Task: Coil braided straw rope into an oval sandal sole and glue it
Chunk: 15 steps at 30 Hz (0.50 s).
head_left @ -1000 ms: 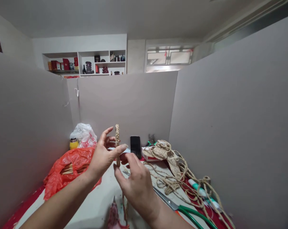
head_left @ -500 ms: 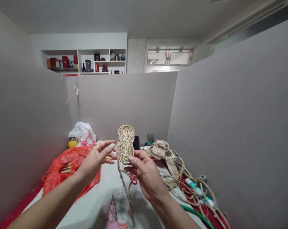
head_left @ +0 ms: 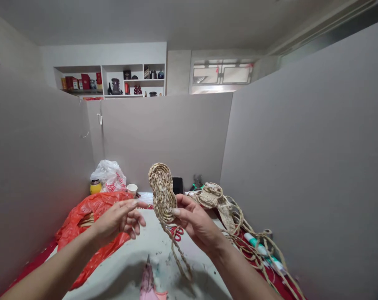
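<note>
My right hand (head_left: 193, 221) pinches the lower right edge of a coiled straw-rope piece (head_left: 162, 189), shaped like a figure eight or a small sole. The piece stands tilted above the table, its top leaning left. A loose tail of braided rope (head_left: 180, 254) hangs from its lower end. My left hand (head_left: 122, 218) is just to the left of the piece, fingers apart and holding nothing. Behind the rope tail, red-handled scissors (head_left: 177, 234) lie on the table, partly hidden. A pink glue gun (head_left: 147, 279) stands nozzle up at the near edge.
A red plastic bag (head_left: 79, 212) and a white bag (head_left: 109, 175) sit at left, near a yellow jar (head_left: 95, 186) and paper cup (head_left: 132, 189). Rope coils (head_left: 212, 195) and a green-white tube (head_left: 260, 248) lie at right. Grey partitions (head_left: 164, 133) enclose the white table (head_left: 114, 275).
My left hand has drawn away from the coiled piece, down and left. The piece has turned and tilted left in my right hand, and its rope tail has swung right.
</note>
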Available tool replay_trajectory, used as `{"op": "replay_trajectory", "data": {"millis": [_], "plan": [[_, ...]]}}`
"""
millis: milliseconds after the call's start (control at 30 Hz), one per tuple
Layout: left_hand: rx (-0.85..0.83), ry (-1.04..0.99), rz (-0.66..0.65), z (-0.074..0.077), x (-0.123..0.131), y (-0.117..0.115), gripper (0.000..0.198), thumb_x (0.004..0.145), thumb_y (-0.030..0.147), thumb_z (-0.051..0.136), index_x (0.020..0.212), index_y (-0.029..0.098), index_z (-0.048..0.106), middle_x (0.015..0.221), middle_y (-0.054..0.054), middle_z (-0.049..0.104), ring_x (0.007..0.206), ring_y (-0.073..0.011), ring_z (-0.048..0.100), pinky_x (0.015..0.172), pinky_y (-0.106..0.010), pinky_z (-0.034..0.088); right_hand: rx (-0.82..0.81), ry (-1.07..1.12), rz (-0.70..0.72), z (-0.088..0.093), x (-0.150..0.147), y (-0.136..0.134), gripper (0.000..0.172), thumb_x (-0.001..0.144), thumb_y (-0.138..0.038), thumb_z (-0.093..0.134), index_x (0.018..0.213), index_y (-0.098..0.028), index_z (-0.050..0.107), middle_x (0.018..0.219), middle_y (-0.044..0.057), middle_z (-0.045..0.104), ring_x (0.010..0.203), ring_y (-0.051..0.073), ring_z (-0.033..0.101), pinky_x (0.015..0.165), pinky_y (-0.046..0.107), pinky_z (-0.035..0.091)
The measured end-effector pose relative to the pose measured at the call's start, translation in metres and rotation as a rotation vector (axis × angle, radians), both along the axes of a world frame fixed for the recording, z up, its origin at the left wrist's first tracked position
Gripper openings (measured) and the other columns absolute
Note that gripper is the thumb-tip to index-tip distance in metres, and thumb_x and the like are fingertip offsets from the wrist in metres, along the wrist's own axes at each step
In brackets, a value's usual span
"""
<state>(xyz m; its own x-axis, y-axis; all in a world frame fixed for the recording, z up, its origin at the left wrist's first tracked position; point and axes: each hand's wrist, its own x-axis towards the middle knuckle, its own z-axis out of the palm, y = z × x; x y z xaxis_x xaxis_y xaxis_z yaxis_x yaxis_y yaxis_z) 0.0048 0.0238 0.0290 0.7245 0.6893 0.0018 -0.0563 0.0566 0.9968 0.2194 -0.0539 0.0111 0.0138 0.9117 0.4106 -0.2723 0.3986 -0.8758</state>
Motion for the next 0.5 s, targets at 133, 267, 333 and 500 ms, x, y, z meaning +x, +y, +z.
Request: {"op": "replay_trajectory", "data": {"millis": [133,267,333,500], "plan": [[-0.215,0.134,-0.155,-0.019,-0.008,-0.003,0.047,0.086,0.057,0.044,0.108,0.016,0.054,0.064,-0.006,0.067,0.047,-0.0156,0.060,0.044,-0.024,0.043,0.222,-0.222,-0.133,0.005,0.000,-0.015,0.019,0.070,-0.006,0.070,0.082,-0.021,0.070,0.082,-0.001,0.069,0.081,0.014,0.062,0.080,0.027,0.046],[-0.406,0.097,-0.185,-0.034,-0.011,-0.007,0.043,0.084,0.056,0.050,0.093,0.015,0.061,0.069,-0.004,0.067,0.054,-0.0113,0.060,0.050,-0.020,0.040,0.765,-0.765,-0.336,-0.004,-0.002,-0.032,0.030,0.073,0.002,0.061,0.094,-0.017,0.069,0.098,0.007,0.071,0.095,0.019,0.061,0.087,0.036,0.046],[-0.496,0.071,-0.208,-0.040,-0.010,-0.011,0.040,0.080,0.054,0.057,0.087,0.015,0.063,0.069,-0.002,0.068,0.058,-0.0104,0.060,0.055,-0.019,0.041,1.003,-1.038,-0.453,-0.014,-0.004,-0.036,0.027,0.076,0.001,0.060,0.097,-0.015,0.066,0.101,0.009,0.071,0.099,0.021,0.060,0.088,0.039,0.046],[-0.526,-0.083,-0.260,-0.051,-0.003,-0.030,0.025,0.069,0.031,0.074,0.081,0.011,0.068,0.074,-0.004,0.069,0.066,-0.0113,0.062,0.069,-0.022,0.045,1.150,-1.192,-0.568,-0.035,-0.010,-0.039,0.016,0.084,-0.008,0.057,0.093,-0.015,0.068,0.096,0.006,0.075,0.098,0.019,0.062,0.092,0.037,0.047]]}}
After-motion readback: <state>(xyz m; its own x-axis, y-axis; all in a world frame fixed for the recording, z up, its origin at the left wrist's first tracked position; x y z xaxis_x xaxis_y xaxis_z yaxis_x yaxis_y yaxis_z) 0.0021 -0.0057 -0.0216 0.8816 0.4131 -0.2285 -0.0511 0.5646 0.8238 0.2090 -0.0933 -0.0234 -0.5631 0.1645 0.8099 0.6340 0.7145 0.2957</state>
